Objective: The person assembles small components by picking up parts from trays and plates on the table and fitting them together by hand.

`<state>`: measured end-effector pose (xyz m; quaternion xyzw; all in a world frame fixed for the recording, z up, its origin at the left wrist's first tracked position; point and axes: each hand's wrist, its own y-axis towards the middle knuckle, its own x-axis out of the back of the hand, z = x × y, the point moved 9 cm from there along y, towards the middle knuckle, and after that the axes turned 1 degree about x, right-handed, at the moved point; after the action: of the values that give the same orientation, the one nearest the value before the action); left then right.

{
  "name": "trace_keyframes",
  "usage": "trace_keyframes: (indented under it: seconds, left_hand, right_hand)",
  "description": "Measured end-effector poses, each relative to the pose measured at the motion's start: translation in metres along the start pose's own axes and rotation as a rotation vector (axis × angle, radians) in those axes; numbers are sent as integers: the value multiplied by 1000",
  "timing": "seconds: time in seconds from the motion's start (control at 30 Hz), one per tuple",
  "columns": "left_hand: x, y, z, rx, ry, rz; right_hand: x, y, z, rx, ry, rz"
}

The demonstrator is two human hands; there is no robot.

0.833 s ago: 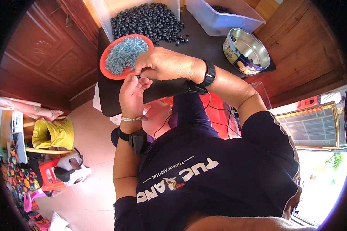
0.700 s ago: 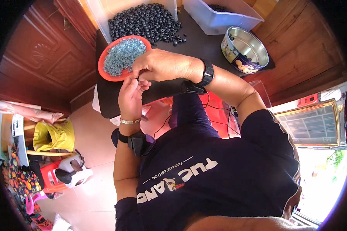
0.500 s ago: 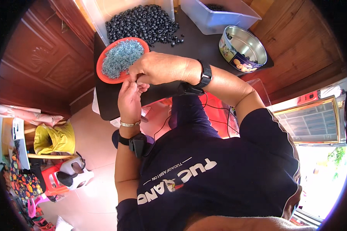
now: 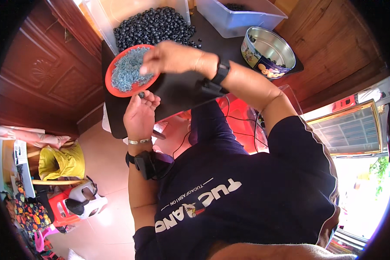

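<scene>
My left hand [image 4: 139, 112] is palm up at the near edge of the dark table, with a small black round piece [image 4: 141, 94] pinched at its fingertips. My right hand [image 4: 171, 58], smeared by motion, hangs over the right side of an orange-red plate [image 4: 109, 84]. Its fingers point at the heap of small silvery metal parts [image 4: 129, 71] on that plate; whether it holds one cannot be made out. Behind the plate lies a large heap of black ring-like pieces [image 4: 154, 28], spilling from a clear plastic bin [image 4: 103, 28] onto the table.
A second translucent bin [image 4: 242, 21] stands at the back, with dark pieces inside. At the table's right is a round open tin [image 4: 268, 54] holding a few black pieces. A wooden panel [image 4: 329, 47] borders the right side. Cables [image 4: 242, 119] hang below the table [image 4: 182, 93].
My hands, which were together before the plate, have parted. The right one moved up over the metal parts; the left one shifted slightly down and left, showing the black piece.
</scene>
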<state>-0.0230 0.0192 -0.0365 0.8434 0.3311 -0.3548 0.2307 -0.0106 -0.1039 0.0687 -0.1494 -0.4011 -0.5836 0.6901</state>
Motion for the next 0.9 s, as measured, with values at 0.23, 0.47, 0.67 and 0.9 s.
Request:
trace_keyframes:
  seconds: [0.23, 0.47, 0.67, 0.9]
  left_hand:
    - [11, 5, 5, 63, -93, -45]
    - [17, 5, 5, 50, -105, -52]
    - [15, 3, 4, 34, -113, -79]
    - [12, 1, 1, 15, -108, -73]
  right_hand:
    - [60, 17, -97, -105, -495, -145]
    - [22, 21, -118, -240, -488, 80]
    - [18, 23, -112, -186, -594, 11]
    - [34, 6, -79, -59, -258, -85]
